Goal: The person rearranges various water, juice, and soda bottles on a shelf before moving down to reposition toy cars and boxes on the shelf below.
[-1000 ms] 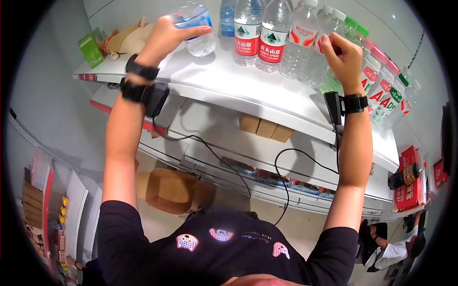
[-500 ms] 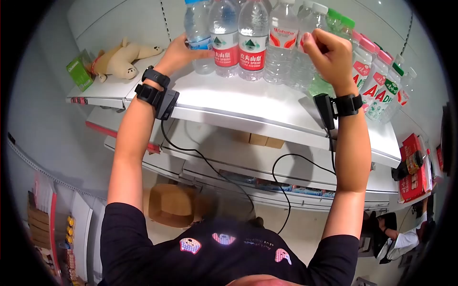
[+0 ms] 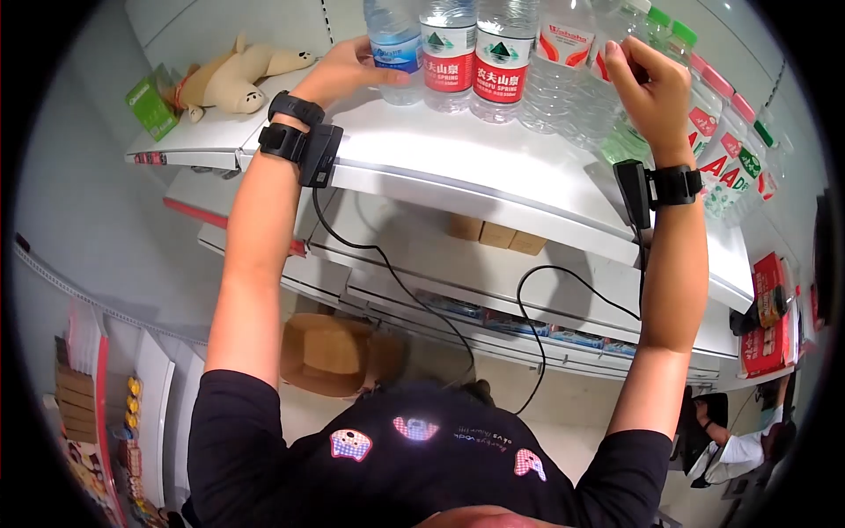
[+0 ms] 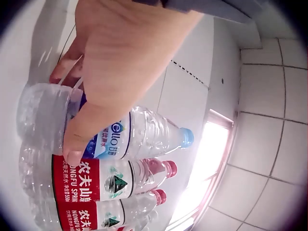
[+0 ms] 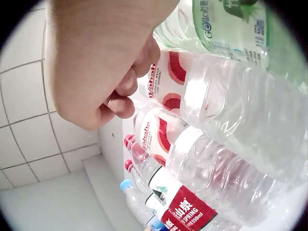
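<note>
At the left end of the bottle row, my left hand holds a clear water bottle with a blue label. In the left wrist view the thumb lies across that label, and the fingers go round the bottle's far side. The bottle stands upright on the white shelf, right beside a red-and-white labelled water bottle. My right hand is raised in front of the bottles farther right, its fingers curled with nothing in them. Closest to it are a Wahaha bottle and a green-labelled bottle.
Left of the row lie a plush toy and a green box. Bottles with pink caps stand at the right end. Small brown boxes sit one shelf lower. A cable hangs from each wrist camera.
My left hand has brought the blue-labelled bottle from a tilted position above the shelf to upright at the row's left end. My right hand stays curled near the bottles.
</note>
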